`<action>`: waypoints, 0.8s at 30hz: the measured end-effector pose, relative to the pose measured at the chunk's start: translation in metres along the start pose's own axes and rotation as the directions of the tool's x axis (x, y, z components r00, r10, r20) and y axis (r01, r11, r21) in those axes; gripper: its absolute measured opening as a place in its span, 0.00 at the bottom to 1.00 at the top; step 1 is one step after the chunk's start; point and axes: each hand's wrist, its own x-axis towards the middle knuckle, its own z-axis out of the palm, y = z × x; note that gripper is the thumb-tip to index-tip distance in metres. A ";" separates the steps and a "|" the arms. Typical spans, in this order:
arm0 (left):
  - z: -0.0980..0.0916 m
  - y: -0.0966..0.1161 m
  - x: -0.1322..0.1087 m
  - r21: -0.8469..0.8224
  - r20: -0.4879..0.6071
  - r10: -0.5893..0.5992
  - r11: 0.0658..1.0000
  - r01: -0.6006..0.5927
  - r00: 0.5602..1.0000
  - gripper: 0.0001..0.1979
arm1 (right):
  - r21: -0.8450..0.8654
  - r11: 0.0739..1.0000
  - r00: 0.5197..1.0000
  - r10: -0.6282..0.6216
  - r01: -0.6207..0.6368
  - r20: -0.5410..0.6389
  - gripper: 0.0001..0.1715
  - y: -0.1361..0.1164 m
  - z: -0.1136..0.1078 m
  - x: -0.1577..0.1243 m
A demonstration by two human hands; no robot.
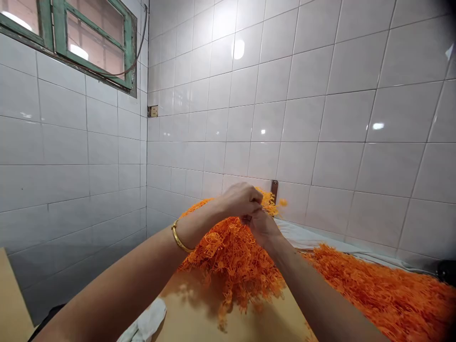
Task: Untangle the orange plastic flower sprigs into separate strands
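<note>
My left hand [241, 198], with a gold bangle [180, 237] on its wrist, is closed in front of me, knuckles up. Against it, slightly lower, my right hand [262, 227] is closed too, and the fingers of both meet. They grip a bunch of orange artificial foliage [237, 251], feathery plastic sprigs that hang below and behind the hands. A lighter orange tuft [268, 202] sticks out beyond the fingers. The exact spot they pinch is hidden by the knuckles.
A large heap of the same orange foliage [384, 289] lies at the right. Beneath the bunch is a tan tabletop [199, 318], with a white cloth [147, 320] by its left edge. White sheeting [302, 235] runs along the tiled wall [302, 156]. A green-framed window [92, 42] is upper left.
</note>
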 end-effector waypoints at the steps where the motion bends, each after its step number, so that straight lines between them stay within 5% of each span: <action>1: -0.003 -0.007 -0.001 -0.067 -0.049 -0.042 0.997 0.038 0.998 0.10 | 0.044 0.999 1.000 0.008 -0.007 -0.020 0.12 0.001 0.002 0.001; 4: -0.002 -0.045 -0.011 -0.296 -0.166 -0.279 0.929 0.222 0.946 0.21 | 0.160 0.987 0.997 0.046 -0.036 -0.060 0.15 0.008 -0.003 -0.005; 7: 0.021 -0.087 -0.031 -0.320 -0.073 -0.481 0.841 0.437 0.873 0.25 | 0.211 0.976 0.995 0.071 -0.055 -0.069 0.14 0.019 -0.011 -0.023; 13: 0.067 -0.123 -0.055 -0.308 -0.128 -0.546 0.815 0.490 0.828 0.25 | -0.223 0.955 0.980 -0.187 0.196 0.063 0.14 0.040 -0.019 -0.091; 17: 0.076 -0.133 -0.054 -0.296 -0.123 -0.532 0.825 0.481 0.838 0.27 | -0.347 0.899 0.963 -0.265 0.267 0.055 0.12 0.041 -0.027 -0.138; 24: 0.085 -0.141 -0.056 -0.207 -0.132 -0.486 0.866 0.455 0.864 0.26 | -0.536 0.683 0.868 -0.402 0.496 0.291 0.24 0.049 -0.028 -0.181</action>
